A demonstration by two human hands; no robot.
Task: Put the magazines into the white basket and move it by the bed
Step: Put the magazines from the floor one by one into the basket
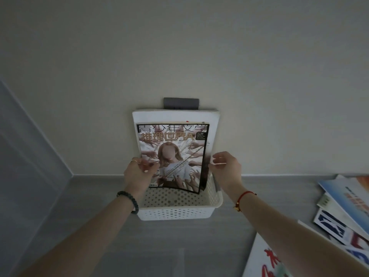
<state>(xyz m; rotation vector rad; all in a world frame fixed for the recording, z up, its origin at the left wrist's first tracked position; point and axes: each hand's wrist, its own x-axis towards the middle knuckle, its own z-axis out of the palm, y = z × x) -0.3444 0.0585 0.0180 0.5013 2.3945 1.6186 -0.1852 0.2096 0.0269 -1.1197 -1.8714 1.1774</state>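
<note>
A white perforated basket stands on the grey floor against the wall. Larger white magazines stand upright in it, leaning on the wall. In front of them a magazine with a picture cover stands upright, its lower edge inside the basket. My left hand pinches this magazine's left edge. My right hand is at its right edge, fingers curled and pinching the edge of the stack.
Several more magazines lie fanned out on the floor at the right. Another white one with red print lies at the bottom right. A grey wall socket sits behind the basket. A wall corner runs along the left.
</note>
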